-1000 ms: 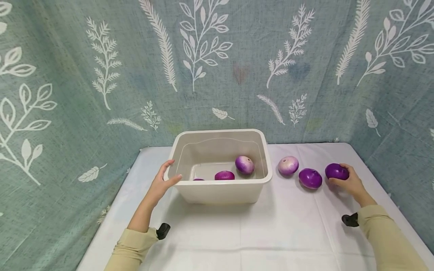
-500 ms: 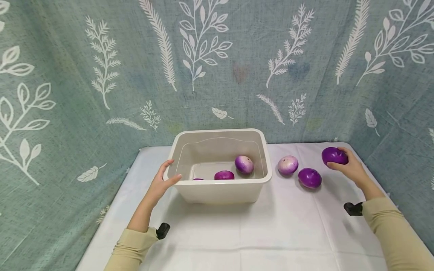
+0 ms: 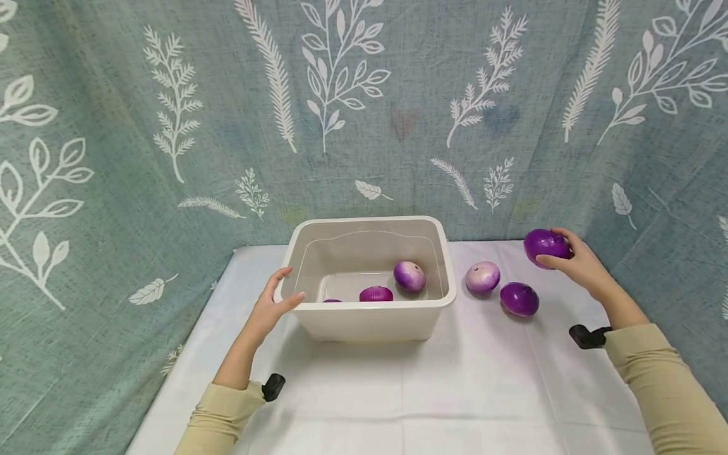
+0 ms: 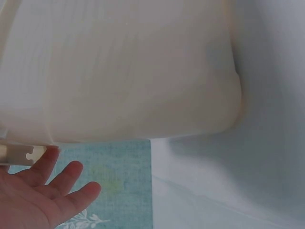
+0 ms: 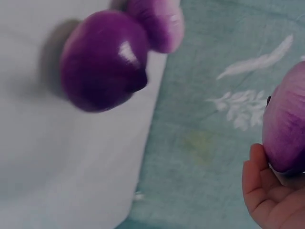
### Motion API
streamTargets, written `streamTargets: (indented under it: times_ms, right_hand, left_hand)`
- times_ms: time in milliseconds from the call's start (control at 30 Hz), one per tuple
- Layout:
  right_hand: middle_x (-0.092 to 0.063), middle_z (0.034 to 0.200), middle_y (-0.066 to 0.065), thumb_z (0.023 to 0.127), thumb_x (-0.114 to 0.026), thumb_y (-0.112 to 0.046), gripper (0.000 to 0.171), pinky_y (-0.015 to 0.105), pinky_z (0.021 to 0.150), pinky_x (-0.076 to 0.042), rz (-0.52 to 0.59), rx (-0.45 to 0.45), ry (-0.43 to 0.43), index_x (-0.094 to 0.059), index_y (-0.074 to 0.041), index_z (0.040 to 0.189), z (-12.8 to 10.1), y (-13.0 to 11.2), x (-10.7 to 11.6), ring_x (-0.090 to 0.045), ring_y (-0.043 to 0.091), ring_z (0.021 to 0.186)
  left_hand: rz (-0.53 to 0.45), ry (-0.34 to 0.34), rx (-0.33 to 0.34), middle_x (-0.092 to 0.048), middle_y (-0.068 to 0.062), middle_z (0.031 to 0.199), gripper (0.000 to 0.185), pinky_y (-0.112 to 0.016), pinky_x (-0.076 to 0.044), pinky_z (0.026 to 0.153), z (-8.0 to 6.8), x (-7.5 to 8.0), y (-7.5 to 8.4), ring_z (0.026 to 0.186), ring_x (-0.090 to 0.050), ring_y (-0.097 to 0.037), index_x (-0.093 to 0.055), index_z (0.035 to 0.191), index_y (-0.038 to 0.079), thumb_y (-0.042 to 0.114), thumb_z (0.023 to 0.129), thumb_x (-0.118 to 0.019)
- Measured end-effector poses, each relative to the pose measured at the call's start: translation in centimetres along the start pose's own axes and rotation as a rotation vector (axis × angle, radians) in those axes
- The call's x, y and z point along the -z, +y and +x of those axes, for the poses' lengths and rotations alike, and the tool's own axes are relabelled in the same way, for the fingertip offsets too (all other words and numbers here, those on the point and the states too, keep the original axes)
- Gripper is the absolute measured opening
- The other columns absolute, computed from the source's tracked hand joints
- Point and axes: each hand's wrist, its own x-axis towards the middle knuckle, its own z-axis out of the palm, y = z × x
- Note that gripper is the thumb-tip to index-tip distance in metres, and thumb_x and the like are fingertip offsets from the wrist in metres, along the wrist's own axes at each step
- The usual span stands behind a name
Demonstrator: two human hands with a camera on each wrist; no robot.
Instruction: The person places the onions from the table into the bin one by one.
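In the head view my right hand (image 3: 582,265) holds a purple onion (image 3: 544,248) up above the right back of the table, thumb on its near side and fingers round its right. The right wrist view shows fingers under that onion (image 5: 288,124), which is cut off by the frame edge. My left hand (image 3: 272,311) rests at the left front corner of a beige plastic bin (image 3: 364,322), thumb over the front rim. From the left wrist, its fingers (image 4: 66,176) look spread and nearly straight, one tip touching the rim's underside. An onion (image 3: 409,276) and a purple one (image 3: 376,294) lie inside.
Right of the bin, a pale onion (image 3: 483,277) and a dark purple onion (image 3: 520,299) lie on the white tablecloth (image 3: 455,392). A leaf-patterned green curtain (image 3: 364,126) surrounds the table's back and sides. The bin's front wall partly hides another purple onion (image 3: 332,301).
My right hand has lifted the purple onion off the cloth, raising it and moving it a little leftward toward the back. The left hand and the bin have stayed in place.
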Motion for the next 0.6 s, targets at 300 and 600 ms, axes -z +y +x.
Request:
streamTargets:
  times_ms: [300,600]
  right_hand:
    - [-0.014,0.142,0.033,0.09,-0.055,-0.034,0.084,0.064,0.095,-0.03,0.042,0.058,-0.011,0.002,-0.008,0.147,-0.1,-2.8,-0.2,-0.024,0.05,0.126]
    - [-0.021,0.142,0.027,0.09,-0.056,-0.032,0.08,0.057,0.096,-0.033,0.055,0.112,-0.031,-0.004,-0.012,0.147,-0.5,-6.3,-0.6,-0.032,0.04,0.124]
  left_hand:
    - [-0.008,-0.009,0.0,-0.007,-0.009,0.153,0.071,-0.065,-0.015,0.101,-0.3,-0.1,0.3,0.139,-0.003,-0.034,-0.02,0.145,0.022,0.03,0.087,-0.06]
    - [-0.012,0.001,-0.01,-0.009,-0.011,0.152,0.072,-0.065,-0.013,0.102,0.0,0.0,0.0,0.139,-0.004,-0.034,-0.021,0.144,0.019,0.029,0.086,-0.061]
